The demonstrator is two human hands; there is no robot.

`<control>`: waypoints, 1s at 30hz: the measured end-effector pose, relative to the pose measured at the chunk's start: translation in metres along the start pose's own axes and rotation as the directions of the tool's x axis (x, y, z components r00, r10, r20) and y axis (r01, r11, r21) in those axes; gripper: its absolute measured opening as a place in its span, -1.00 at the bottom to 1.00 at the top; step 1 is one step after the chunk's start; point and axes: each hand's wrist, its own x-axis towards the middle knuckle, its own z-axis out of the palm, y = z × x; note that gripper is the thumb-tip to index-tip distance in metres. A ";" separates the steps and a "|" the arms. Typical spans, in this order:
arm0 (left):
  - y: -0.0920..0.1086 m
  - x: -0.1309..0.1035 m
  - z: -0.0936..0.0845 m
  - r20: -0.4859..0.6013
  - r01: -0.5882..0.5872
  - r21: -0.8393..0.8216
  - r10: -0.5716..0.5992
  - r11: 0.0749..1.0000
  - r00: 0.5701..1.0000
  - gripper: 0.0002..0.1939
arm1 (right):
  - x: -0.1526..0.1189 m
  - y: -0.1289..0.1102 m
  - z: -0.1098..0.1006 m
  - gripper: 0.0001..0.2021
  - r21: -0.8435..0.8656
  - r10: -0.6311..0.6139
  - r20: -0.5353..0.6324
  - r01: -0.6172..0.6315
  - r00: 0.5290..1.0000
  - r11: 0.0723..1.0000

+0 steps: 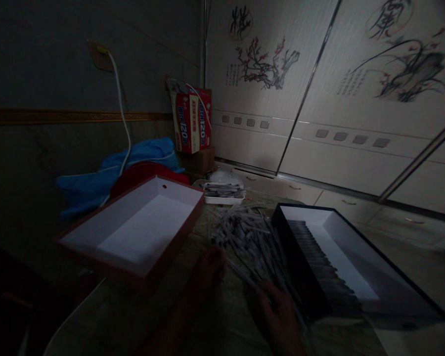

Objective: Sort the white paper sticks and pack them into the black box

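Observation:
My right hand (276,306) is closed on a thin, pale stick-like item (243,272) that points up and left. Just left of it, my left hand (209,264) has its fingers curled near the item's far end; what they hold, if anything, is too dark to tell. Beyond both hands lies a loose pile of similar thin pieces (241,225). On the right, a black-edged box (356,232) with a white inside holds a row of dark slim pieces (319,262) along its left side. To the left stands a red-edged box (144,227) with a bare white inside.
A small white tray (224,200) of thin pieces sits behind the pile. Blue cloth (148,151) and red cloth lie behind the left box. Red cartons (193,121) stand in the corner, beside painted sliding doors (259,138). A white cable (121,104) hangs from a wall socket.

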 end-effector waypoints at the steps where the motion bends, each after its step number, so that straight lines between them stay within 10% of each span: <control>1: -0.001 0.000 -0.001 0.001 -0.002 0.007 0.002 1.000 1.000 -0.74 | 0.000 -0.001 0.000 -0.67 -0.017 -0.007 0.016 0.008 1.000 1.000; 30: 0.016 -0.019 0.021 -0.138 -0.024 0.065 0.033 0.998 0.990 -0.64 | -0.012 -0.012 0.024 -0.67 -0.350 -0.370 0.111 0.385 0.922 0.854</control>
